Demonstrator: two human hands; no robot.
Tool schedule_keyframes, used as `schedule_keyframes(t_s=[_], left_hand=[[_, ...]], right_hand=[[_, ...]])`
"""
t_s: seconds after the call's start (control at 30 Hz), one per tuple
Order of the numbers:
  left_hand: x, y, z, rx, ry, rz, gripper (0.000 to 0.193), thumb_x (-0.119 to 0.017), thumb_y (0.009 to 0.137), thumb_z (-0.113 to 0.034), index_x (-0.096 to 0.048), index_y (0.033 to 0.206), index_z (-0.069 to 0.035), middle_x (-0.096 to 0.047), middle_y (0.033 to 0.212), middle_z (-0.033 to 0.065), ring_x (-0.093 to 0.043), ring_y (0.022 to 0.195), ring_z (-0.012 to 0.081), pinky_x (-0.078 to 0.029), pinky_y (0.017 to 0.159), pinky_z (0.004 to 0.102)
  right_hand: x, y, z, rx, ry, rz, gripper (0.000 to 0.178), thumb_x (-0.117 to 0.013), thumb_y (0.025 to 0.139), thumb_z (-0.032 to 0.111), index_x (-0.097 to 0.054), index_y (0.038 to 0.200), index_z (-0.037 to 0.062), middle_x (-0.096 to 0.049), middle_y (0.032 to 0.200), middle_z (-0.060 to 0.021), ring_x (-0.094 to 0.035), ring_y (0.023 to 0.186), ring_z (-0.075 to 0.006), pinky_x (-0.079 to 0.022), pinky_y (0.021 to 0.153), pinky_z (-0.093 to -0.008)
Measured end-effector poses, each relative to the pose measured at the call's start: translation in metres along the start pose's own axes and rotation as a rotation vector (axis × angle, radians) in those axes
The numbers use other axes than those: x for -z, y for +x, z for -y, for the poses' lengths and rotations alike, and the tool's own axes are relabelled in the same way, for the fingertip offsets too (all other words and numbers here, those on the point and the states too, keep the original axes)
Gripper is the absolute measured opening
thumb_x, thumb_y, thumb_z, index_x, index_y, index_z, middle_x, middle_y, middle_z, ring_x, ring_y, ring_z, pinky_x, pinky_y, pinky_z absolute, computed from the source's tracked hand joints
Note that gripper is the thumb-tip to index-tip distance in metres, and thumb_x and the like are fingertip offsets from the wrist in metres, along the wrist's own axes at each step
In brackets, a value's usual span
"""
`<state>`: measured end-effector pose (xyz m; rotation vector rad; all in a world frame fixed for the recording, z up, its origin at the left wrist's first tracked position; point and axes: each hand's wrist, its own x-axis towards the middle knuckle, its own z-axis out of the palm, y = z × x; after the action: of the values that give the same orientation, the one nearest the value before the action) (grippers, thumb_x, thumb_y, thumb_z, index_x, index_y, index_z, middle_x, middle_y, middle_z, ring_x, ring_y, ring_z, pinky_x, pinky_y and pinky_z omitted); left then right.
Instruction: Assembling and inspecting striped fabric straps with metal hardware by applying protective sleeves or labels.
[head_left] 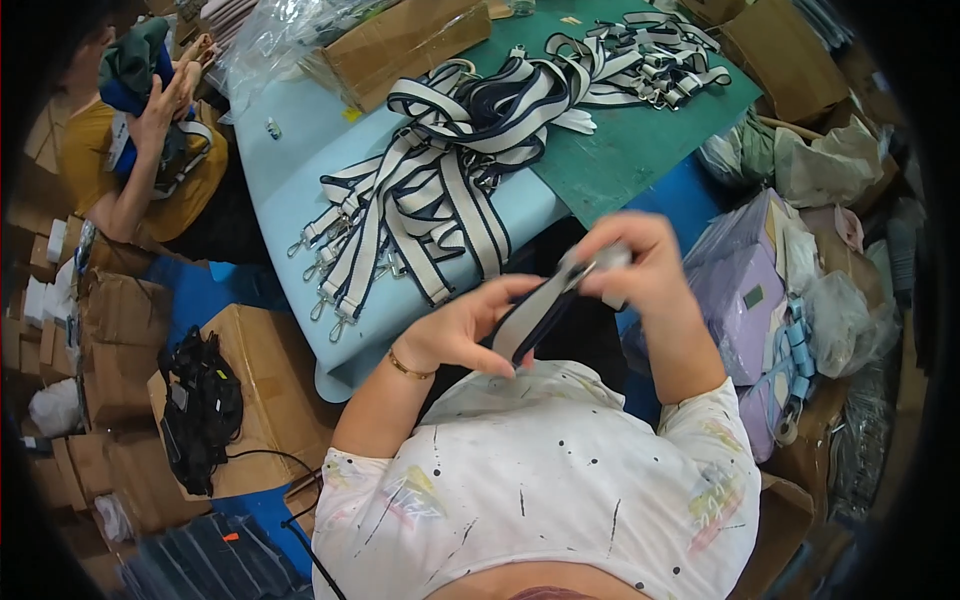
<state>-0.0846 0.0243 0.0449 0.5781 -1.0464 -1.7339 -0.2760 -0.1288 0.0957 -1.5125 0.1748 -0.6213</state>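
Holding a cream, navy-edged webbing strap [530, 318] just off the near side of the pale-blue, smooth-topped table [275, 190]; pinching its lower end between thumb and fingers of the left hand [460, 330]; gripping its upper end, beside blurred silvery hardware [612, 257], with the right hand [645, 262]; facing a tangled heap of cream-and-navy webbing straps [465, 205] lying on the table; having a brown cardboard box [405, 55] standing on the table's far side.

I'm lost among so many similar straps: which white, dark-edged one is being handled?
The single strap held up in the person's fingers; the other white straps lie heaped on the table.
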Motion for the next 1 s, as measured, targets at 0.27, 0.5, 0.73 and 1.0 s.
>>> schedule_keyframes(t_s=[0.27, 0.5, 0.73, 1.0], left_hand=[[0.021, -0.038, 0.032, 0.336, 0.212, -0.007, 0.022, -0.064, 0.085, -0.006, -0.062, 0.106, 0.003, -0.067, 0.083, 0.0066, -0.063, 0.074, 0.0116, -0.048, 0.068, 0.0230], [0.030, -0.088, 0.005, 0.254, 0.150, -0.289, 0.033, -0.063, 0.084, -0.004, -0.056, 0.115, 0.005, -0.066, 0.088, 0.0095, -0.061, 0.073, 0.0113, -0.047, 0.061, 0.0210], [0.038, -0.139, 0.008, 0.499, 0.286, -0.153, 0.019, -0.064, 0.088, -0.011, -0.061, 0.102, 0.002, -0.066, 0.086, 0.0041, -0.059, 0.082, 0.0091, -0.046, 0.075, 0.0231], [0.038, -0.180, 0.012, 0.586, 0.116, -0.299, 0.027, -0.054, 0.093, -0.011, -0.056, 0.115, 0.005, -0.067, 0.095, 0.0106, -0.064, 0.089, 0.0148, -0.048, 0.078, 0.0240]], right_hand=[[0.074, -0.002, 0.008, 0.480, 0.110, -0.600, 0.024, -0.058, 0.093, 0.024, -0.061, 0.107, 0.0053, -0.065, 0.086, -0.0019, -0.046, 0.055, -0.0020, -0.034, 0.049, -0.0153], [0.092, -0.015, -0.027, 0.311, -0.333, -0.216, 0.030, -0.079, 0.068, 0.010, -0.055, 0.086, 0.0062, -0.051, 0.096, -0.0018, -0.048, 0.087, -0.0128, -0.037, 0.077, -0.0234], [0.050, -0.018, -0.020, 0.004, -0.898, 0.174, 0.060, -0.085, 0.057, 0.017, -0.061, 0.111, 0.0107, -0.054, 0.089, -0.0059, -0.056, 0.078, -0.0246, -0.046, 0.066, -0.0317], [0.026, -0.023, -0.027, 0.093, -1.283, 0.574, 0.058, -0.082, 0.057, 0.022, -0.061, 0.111, 0.0161, -0.052, 0.088, -0.0049, -0.058, 0.075, -0.0214, -0.047, 0.060, -0.0322]])
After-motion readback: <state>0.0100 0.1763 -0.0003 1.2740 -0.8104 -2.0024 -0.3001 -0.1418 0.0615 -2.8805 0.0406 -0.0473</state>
